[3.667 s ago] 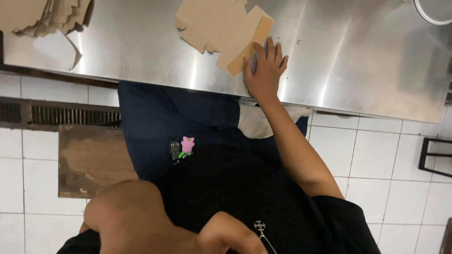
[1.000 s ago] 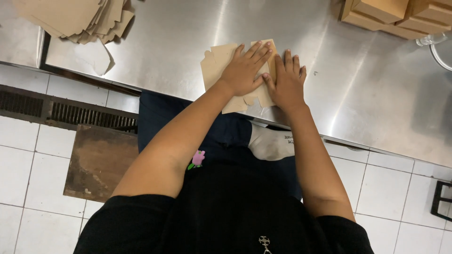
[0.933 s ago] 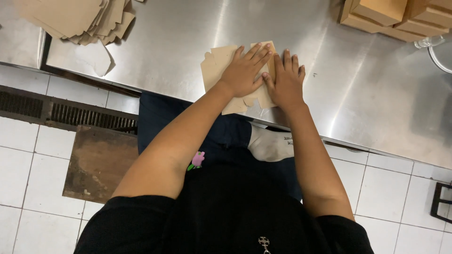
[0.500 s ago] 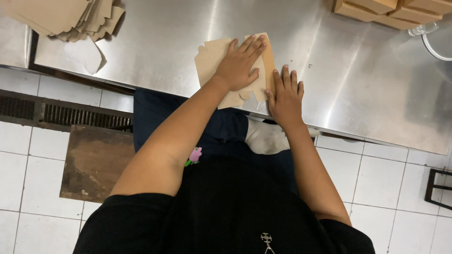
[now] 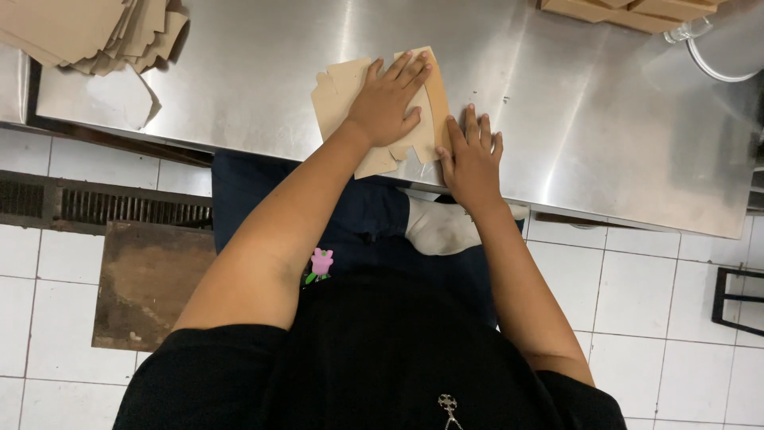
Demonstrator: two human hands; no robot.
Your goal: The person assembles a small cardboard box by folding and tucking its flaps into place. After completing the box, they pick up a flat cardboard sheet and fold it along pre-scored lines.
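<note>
flat cardboard blank (image 5: 342,91) under left hand (image 5: 387,99), beside right hand (image 5: 471,155)

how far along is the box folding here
Done: finished brown boxes sit at the far right edge of the steel table. In hand: the left hand presses flat on one cardboard blank, the right hand at its folded edge. Left: a pile of flat blanks waits at the far left.
</note>
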